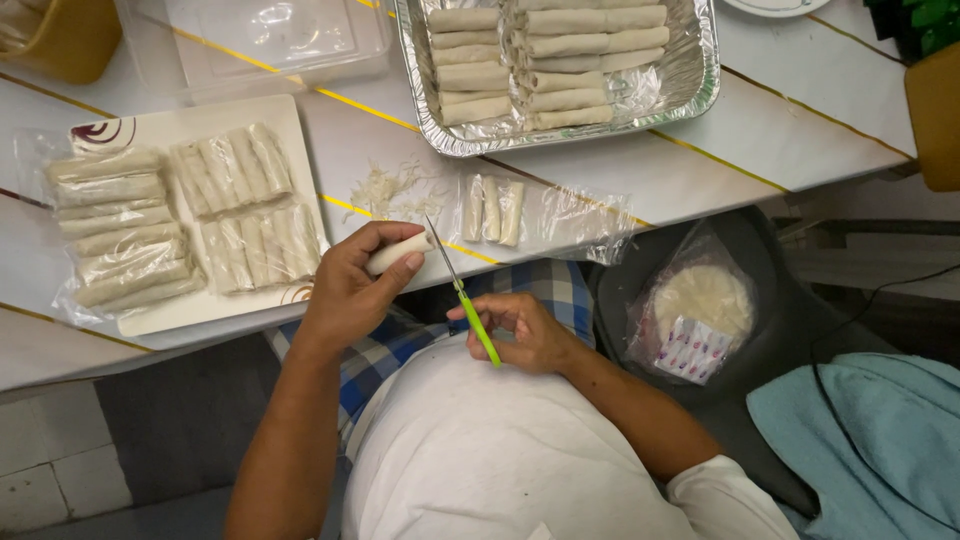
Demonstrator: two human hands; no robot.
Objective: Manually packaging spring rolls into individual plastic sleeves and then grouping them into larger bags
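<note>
1. Left hand (350,285) clamped on one pale roll (398,253), held over the tabletop (700,170) edge.
2. Right hand (520,330) grips green-handled scissors (465,295), blades closed, tip beside the roll.
3. Judged midway: foil tray (700,70) beyond the hands filled; three rolls (492,210) wait just ahead.

The left hand (350,285) holds one pale roll (398,253). The right hand (520,330) holds green scissors (465,295) — their thin blades point up, just beside the roll's end. Three rolls (492,210) lie on clear plastic nearby — more fill a shiny foil tray (690,70).
</note>
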